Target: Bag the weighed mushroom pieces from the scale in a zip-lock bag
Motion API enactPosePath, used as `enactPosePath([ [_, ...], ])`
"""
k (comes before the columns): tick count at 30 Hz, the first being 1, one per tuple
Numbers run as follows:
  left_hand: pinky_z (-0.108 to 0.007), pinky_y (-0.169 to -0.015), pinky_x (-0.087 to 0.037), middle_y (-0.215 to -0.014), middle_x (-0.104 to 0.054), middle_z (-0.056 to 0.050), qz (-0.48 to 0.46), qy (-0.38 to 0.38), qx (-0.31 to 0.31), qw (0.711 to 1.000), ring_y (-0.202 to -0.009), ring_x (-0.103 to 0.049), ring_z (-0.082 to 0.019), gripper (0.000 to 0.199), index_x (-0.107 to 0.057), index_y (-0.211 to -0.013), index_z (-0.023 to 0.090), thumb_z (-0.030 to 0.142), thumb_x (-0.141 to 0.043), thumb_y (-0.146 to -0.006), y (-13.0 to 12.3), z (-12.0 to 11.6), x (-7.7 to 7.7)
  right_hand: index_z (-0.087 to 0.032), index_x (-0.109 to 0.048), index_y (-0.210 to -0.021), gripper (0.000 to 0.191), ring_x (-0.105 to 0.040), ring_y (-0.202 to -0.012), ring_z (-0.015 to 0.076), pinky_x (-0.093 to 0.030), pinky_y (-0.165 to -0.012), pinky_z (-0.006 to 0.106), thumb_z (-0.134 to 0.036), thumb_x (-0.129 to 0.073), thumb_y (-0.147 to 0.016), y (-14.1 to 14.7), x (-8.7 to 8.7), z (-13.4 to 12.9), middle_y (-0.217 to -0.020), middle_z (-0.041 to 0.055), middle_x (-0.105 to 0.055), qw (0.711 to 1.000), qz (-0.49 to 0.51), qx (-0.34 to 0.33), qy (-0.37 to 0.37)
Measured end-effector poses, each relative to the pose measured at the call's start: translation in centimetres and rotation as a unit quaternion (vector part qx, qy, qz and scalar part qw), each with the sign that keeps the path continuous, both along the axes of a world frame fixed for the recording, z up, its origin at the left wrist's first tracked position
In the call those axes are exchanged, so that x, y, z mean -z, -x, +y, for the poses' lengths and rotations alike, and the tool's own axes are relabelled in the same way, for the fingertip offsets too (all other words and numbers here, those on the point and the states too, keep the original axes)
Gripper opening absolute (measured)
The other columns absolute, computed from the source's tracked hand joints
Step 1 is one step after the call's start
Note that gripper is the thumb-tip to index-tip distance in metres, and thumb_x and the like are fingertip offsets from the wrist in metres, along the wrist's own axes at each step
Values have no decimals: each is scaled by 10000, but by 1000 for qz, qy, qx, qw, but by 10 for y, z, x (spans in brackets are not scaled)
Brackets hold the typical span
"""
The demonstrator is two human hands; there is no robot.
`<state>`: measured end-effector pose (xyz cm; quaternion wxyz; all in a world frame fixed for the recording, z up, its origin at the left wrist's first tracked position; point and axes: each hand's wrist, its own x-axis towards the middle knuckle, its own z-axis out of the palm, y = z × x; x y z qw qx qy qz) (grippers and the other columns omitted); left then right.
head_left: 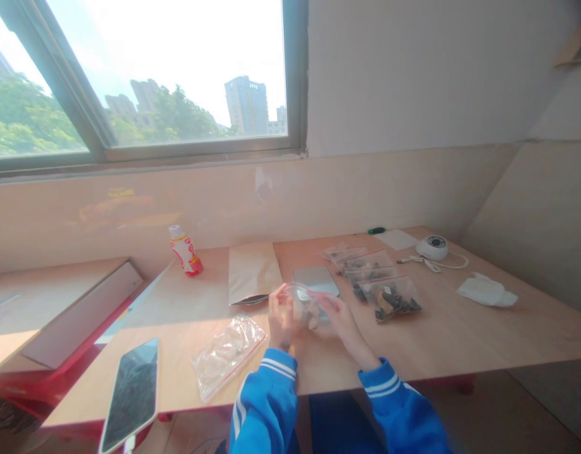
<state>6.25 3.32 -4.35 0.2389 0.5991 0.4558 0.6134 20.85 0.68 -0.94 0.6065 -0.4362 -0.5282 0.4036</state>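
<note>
My left grip [281, 320] and my right grip [343, 321] both pinch the top of a small clear bag [307, 311] with pale lumps in it. I hold it over the surface [441, 340], closer to me than the brown bag [253, 272] and to the right of it. A flat silver thing [317, 278] lies just right of the brown bag, and farther right are more bags [395, 297] with dark bits. A bottle [185, 253] stands left of the brown bag, and a flat plastic bag [229, 356] lies on my side of it.
</note>
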Motion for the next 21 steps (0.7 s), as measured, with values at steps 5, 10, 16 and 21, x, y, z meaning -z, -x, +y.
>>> enactPosePath([
  [5, -421, -834, -477, -1077, -624, -134, 6, -12, 4, 1000, -933, -587, -229, 331, -575, -1095, 177, 407, -452, -892, -3, -3, 0, -202, -726, -944, 355, -647, -1012, 257, -480, -930, 416, -499, -585, -809, 2, 5, -4, -1028, 82, -718, 999, -27, -33, -5],
  [10, -347, -765, -476, -944, -638, -84, -66, 35, -102, 992, -841, -593, -191, 315, -599, -991, 178, 440, -465, -880, 1, 1, 3, -187, -724, -879, 371, -670, -910, 251, -518, -836, 383, -507, -541, -836, -6, 10, -6, -900, 77, -737, 998, -25, 63, 7],
  [16, -284, -689, -479, -847, -634, -37, -119, 99, -68, 986, -754, -599, -157, 322, -605, -961, 192, 476, -501, -853, 0, 4, 7, -168, -693, -935, 411, -685, -810, 246, -534, -744, 364, -536, -562, -807, -20, 28, -5, -798, 74, -734, 993, -3, 106, 53],
  [21, -303, -742, -497, -896, -667, -61, -138, 124, 20, 982, -846, -627, -185, 337, -624, -958, 181, 479, -542, -824, -4, 5, 7, -160, -661, -952, 443, -691, -748, 248, -539, -685, 355, -559, -568, -784, -29, 42, -5, -779, 83, -731, 983, 5, 173, 62],
])
